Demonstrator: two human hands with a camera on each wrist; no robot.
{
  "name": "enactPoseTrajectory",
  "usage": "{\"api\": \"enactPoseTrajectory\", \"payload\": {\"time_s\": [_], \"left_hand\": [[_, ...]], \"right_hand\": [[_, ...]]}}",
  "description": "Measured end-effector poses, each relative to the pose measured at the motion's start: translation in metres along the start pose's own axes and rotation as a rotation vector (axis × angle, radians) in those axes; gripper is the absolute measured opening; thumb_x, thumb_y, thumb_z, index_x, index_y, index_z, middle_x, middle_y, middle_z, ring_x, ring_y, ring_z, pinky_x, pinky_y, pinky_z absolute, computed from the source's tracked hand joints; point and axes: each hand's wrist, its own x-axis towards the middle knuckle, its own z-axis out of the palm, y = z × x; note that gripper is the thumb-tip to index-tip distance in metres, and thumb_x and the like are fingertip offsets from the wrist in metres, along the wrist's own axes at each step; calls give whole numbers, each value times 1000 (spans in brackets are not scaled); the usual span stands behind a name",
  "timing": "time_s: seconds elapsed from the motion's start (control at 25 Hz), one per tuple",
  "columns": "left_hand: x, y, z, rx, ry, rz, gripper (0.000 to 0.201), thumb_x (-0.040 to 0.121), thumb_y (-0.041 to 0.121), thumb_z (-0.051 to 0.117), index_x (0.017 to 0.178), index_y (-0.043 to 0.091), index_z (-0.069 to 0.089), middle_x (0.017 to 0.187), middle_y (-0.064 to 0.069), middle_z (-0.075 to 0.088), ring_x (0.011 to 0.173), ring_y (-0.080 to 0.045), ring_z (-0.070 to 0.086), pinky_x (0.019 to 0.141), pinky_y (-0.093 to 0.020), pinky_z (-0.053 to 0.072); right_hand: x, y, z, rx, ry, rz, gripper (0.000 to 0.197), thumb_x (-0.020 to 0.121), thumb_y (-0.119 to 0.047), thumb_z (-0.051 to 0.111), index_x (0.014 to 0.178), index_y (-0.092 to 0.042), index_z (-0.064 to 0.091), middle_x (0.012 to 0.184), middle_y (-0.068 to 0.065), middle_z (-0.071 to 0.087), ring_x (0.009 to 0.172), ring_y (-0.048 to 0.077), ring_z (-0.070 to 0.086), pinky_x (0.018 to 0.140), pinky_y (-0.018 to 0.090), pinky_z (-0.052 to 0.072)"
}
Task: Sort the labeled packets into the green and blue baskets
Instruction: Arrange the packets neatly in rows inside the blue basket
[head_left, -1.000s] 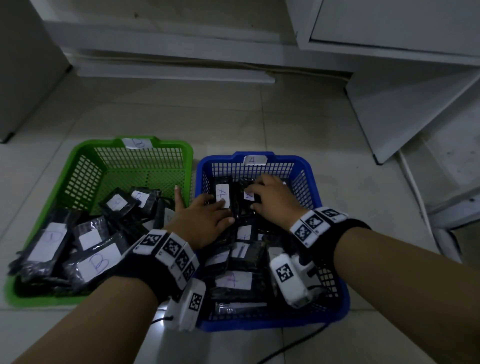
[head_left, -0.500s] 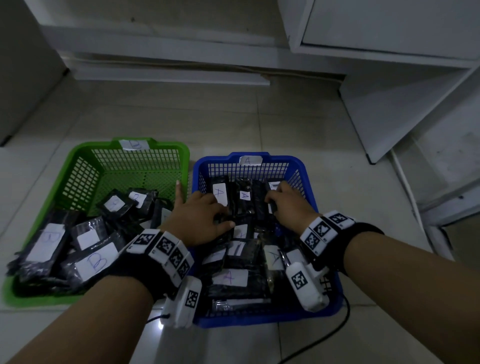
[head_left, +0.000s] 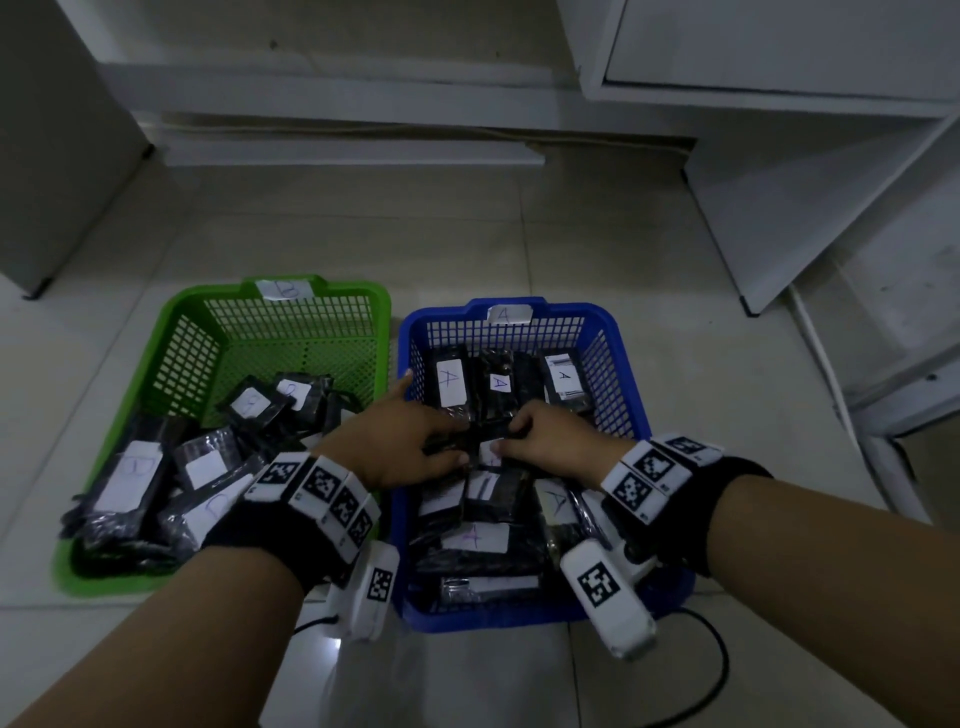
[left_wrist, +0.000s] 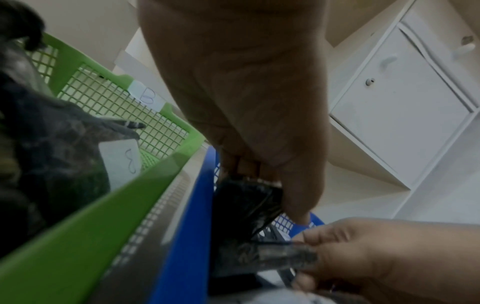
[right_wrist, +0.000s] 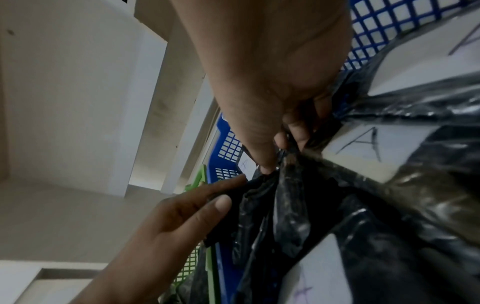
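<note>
Where packets (head_left: 451, 384) lie, blue basket (head_left: 621, 332)

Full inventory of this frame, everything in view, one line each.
green basket: one, green mesh, on the floor left, paper tag B on its far rim.
blue basket: one, blue mesh, right of the green one, tag A on its far rim.
B packets: several, black with white labels, piled in the green basket.
A packets: many, black with white labels, filling the blue basket.
held packet: one, black, above the middle of the blue basket, label hidden.
cabinet: white, behind and to the right.
cable: black, on the tiled floor near the blue basket.
left hand: grip on the held packet's left end.
right hand: pinches its right end.
</note>
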Motion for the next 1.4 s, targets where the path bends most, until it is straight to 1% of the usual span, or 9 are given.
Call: {"api": "enactPoseTrajectory", "payload": {"time_s": [0.08,0.16,0.28,0.44,0.56,0.68,0.88,1.12,1.4], "left_hand": [[-2,-1,-6,-40,68,-8,42,95,45,41,134,30,50,123,0,65,114,-14,56,112,-31,25],[-5,0,-11,-25,214,-45,35,95,43,40,124,34,58,109,1,69,96,-17,62,81,-29,49],[-5,-2,-13,-83,484,-106,32,95,42,41,118,30,60,103,1,70,88,-20,65,66,-28,48],[18,-2,-5,-209,679,-77,39,97,31,45,135,23,49,131,-3,56,109,-24,58,84,-33,49],[46,1,12,-138,516,-175,50,96,31,46,144,24,35,148,-9,33,128,-29,44,99,-38,44],[57,0,24,-27,284,-241,60,93,36,51,145,24,25,154,-11,13,138,-32,25,107,-44,38],[55,-6,23,149,238,-201,66,87,32,51,146,22,24,145,-9,27,128,-31,36,100,-46,43],[58,-4,11,261,201,-163,50,85,24,58,131,24,36,134,-5,39,116,-29,46,89,-41,47],[54,-11,3,287,205,-232,45,90,38,48,135,38,41,138,6,44,127,-22,38,107,-46,23]], "right_hand": [[5,-6,2,110,38,47,54,78,-36,74,116,-3,52,107,11,61,98,25,59,82,35,49],[9,-12,7,236,76,95,60,72,-29,78,117,-4,47,97,5,58,90,21,59,72,30,49],[13,-14,9,400,191,71,41,77,-22,71,108,-6,49,85,2,57,78,16,56,63,28,46],[28,3,0,567,489,57,19,84,-16,63,98,-16,51,89,6,61,81,24,61,73,34,51],[43,12,-14,674,578,80,10,87,-9,58,90,-17,53,77,1,60,69,20,58,59,29,47],[54,15,-18,800,349,23,33,82,3,61,108,-17,57,108,8,65,95,24,64,82,39,56],[53,24,-12,91,196,-49,66,79,-5,70,139,-13,42,139,11,42,120,29,50,107,36,40],[49,17,-9,36,225,-188,54,80,-5,69,131,-14,52,128,10,38,118,21,45,97,11,28],[45,25,-11,20,156,-244,32,87,-2,60,118,-11,63,145,9,33,139,20,31,115,25,25]]}}
